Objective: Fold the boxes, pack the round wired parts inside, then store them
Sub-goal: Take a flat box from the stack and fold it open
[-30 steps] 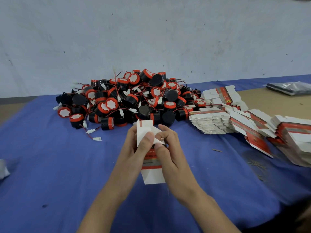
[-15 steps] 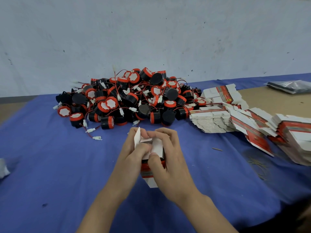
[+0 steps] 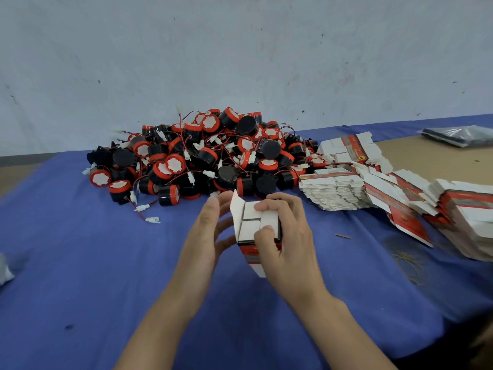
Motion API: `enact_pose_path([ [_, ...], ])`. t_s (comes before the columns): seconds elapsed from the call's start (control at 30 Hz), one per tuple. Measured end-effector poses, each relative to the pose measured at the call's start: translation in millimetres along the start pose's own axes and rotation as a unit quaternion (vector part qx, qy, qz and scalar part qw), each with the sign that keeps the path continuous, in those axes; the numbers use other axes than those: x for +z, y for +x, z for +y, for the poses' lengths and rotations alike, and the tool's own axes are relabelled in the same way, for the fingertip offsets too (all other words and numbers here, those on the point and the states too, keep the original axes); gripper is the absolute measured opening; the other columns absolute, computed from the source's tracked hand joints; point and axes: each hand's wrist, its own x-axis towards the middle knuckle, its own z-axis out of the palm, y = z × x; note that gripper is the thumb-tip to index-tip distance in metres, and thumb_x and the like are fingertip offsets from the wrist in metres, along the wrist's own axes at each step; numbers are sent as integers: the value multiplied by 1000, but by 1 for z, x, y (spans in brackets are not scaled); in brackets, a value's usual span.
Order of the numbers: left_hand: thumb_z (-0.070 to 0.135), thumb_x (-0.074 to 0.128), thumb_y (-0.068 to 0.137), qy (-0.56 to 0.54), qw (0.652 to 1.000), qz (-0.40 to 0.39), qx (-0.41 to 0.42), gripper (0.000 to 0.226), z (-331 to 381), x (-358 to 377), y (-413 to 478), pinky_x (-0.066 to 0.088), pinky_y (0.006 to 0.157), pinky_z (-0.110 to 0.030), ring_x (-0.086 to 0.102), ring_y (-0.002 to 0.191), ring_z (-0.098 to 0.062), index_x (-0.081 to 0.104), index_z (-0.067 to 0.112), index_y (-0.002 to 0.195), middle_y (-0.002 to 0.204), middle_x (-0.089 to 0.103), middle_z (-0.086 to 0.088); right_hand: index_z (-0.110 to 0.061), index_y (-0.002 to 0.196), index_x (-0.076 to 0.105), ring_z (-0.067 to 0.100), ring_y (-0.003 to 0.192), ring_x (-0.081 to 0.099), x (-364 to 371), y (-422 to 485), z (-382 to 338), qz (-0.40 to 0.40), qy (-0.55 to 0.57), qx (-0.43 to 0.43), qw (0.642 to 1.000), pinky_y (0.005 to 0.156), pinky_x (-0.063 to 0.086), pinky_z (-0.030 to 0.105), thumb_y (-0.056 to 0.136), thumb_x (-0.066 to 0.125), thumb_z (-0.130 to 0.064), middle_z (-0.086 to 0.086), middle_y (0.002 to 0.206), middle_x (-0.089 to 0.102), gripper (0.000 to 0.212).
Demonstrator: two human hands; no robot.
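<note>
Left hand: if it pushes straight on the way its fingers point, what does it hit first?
Most likely the near edge of the pile of round wired parts, just beyond the left hand; the box is to its right, off that line. The gap in depth is unclear.

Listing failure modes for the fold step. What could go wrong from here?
1. One flap stands up at the left of the box; the right hand pins the other flaps, and the left hand is open beside it. A slipped grip may let them spring open.
2. Leads in the pile of round wired parts are tangled; pulling one may drag others.
3. The flat box stacks lean and fan out; a nudge could spill them.
</note>
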Motion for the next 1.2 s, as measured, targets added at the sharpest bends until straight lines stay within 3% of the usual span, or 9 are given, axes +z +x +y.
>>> enact_pose_path([
  [0.17,49,48,102,-19,997,-38,-62,39,-5,-1,0,54,71,-25,67,85,-11,66,22,122,105,72,-1,-20,106,59,0,103,51,-1,0,2,-5,-43,-27,999,72,42,8,82,36,-33,-9,122,44,36],
  [0.3,52,52,98,-54,993,-51,-90,45,-5,-3,-1,56,76,-28,69,98,-18,66,18,124,117,71,-12,-19,108,61,4,100,53,-3,1,3,-3,-68,-39,997,71,40,7,83,36,-34,-9,123,46,38],
  [0.53,51,59,90,-39,993,-46,-98,49,-4,-2,-4,57,77,-33,69,105,-29,64,18,125,118,70,-15,-18,109,64,7,101,54,-2,0,6,-11,-103,-62,993,74,38,8,90,36,-34,-11,124,47,37],
  [0.63,52,69,78,-42,993,-44,-100,58,-4,-3,-4,58,74,-31,72,101,-27,63,21,126,113,73,-10,-22,121,58,5,110,52,-2,-1,7,-20,-97,-75,992,82,42,15,102,31,-52,-16,126,45,44],
  [0.73,46,68,82,-5,993,-59,-99,52,-5,-3,-5,58,72,-29,74,95,-26,57,26,129,106,76,-8,-32,139,39,1,121,48,-2,-3,7,-46,-83,-69,993,94,45,24,99,21,-71,-23,135,43,59],
  [0.83,45,66,81,29,994,-58,-88,52,-5,-1,-6,58,67,-25,74,91,-25,54,29,128,101,76,-8,-37,142,31,3,126,45,-1,-3,7,-59,-91,-88,990,101,39,18,98,20,-74,-22,139,40,59],
  [1.0,29,65,92,32,995,-48,-78,37,-7,-2,-3,58,66,-24,74,91,-25,53,29,127,104,76,-7,-28,144,33,9,130,43,1,-3,7,-59,-132,-136,980,106,23,5,101,25,-66,-12,143,40,58],
  [1.13,16,64,95,52,994,-33,-90,33,-11,-2,0,60,68,-24,75,84,-22,54,30,123,98,76,-4,-23,141,36,16,128,46,6,-5,10,-58,-154,-187,969,107,35,22,101,43,-49,-1,141,48,48],
  [1.2,16,64,95,62,993,-40,-93,36,-12,-4,0,60,75,-28,75,90,-23,55,30,127,104,75,-4,-23,141,37,18,126,48,8,-6,11,-61,-160,-192,966,106,39,28,99,46,-44,1,140,50,48],
])
